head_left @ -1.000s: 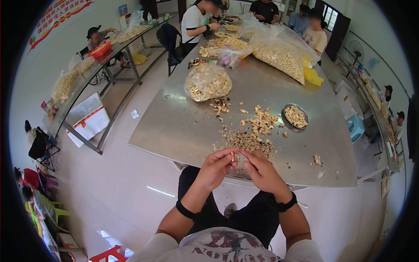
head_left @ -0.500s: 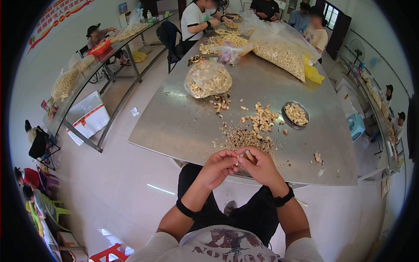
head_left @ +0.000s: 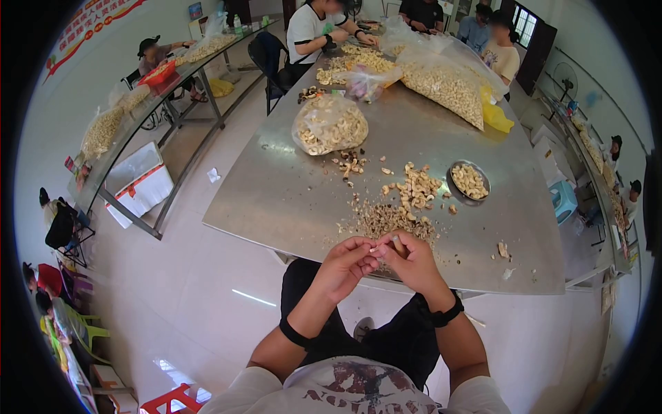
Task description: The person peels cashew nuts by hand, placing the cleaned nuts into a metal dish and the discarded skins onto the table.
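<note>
My left hand (head_left: 345, 268) and my right hand (head_left: 412, 264) meet at the fingertips over the near edge of the metal table (head_left: 276, 200). A small pale piece, probably a cashew, is pinched in my left fingers. The handle of a small tool (head_left: 398, 243) shows between my right fingers; its tip is hidden. Just beyond lie brown peelings (head_left: 386, 219) and a pile of cashews (head_left: 418, 186). To their right stands a round metal dish (head_left: 452, 181) with cashews in it.
A clear bag of cashews (head_left: 329, 125) sits left of the pile. A larger bag (head_left: 441, 83) and a yellow bag (head_left: 494, 116) lie at the back. Several people sit around the tables, one in a white shirt (head_left: 308, 34) at the far left edge.
My fingertips have shifted slightly around the small piece, and the tool handle has tilted a little. The person in the white shirt has moved their hands.
</note>
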Demonstrator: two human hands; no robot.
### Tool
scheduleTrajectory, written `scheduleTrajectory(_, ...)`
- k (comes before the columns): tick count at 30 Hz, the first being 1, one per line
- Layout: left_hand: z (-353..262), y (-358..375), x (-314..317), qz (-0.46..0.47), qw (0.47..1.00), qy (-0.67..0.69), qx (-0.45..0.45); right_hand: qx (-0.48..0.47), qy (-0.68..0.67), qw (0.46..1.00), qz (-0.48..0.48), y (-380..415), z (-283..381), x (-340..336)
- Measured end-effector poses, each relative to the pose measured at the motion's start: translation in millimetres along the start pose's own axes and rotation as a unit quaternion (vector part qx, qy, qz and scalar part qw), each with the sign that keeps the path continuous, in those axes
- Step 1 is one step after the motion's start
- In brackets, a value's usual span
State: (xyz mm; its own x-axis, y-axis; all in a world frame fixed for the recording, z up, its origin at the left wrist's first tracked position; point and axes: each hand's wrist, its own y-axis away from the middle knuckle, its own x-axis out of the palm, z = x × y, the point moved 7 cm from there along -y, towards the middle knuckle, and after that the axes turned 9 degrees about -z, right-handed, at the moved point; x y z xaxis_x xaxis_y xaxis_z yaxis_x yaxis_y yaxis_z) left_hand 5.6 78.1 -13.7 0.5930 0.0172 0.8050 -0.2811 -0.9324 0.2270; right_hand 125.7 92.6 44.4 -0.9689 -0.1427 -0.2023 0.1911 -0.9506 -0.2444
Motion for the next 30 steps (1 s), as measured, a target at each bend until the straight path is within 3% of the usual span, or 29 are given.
scheduleTrajectory(2,-1,2,3,-0.011,1.000,-0.007,0.019,-0.004,-0.041,0.999,-0.021,-1,0,-3)
scheduleTrajectory(4,-10,7,6,-0.024,0.986,-0.102,0.133,-0.001,-0.030,0.999,-0.033,-3,-1,-6)
scheduleTrajectory(11,-13,10,7,-0.057,0.959,-0.169,0.221,-0.004,0.022,0.999,-0.030,-2,7,-9)
scheduleTrajectory(13,-19,13,7,-0.075,0.929,-0.224,0.284,-0.073,0.148,0.986,-0.023,1,28,-9)
scheduleTrajectory(16,-21,15,5,-0.082,0.913,-0.232,0.325,-0.081,0.180,0.980,-0.006,9,25,-4)
scheduleTrajectory(20,-21,17,6,-0.086,0.894,-0.252,0.361,-0.099,0.180,0.979,0.007,19,25,2)
scheduleTrajectory(22,-22,19,7,-0.092,0.876,-0.273,0.388,-0.007,0.109,0.994,0.026,21,20,5)
scheduleTrajectory(30,-23,21,6,-0.091,0.866,-0.282,0.403,-0.024,0.075,0.997,0.021,25,21,12)
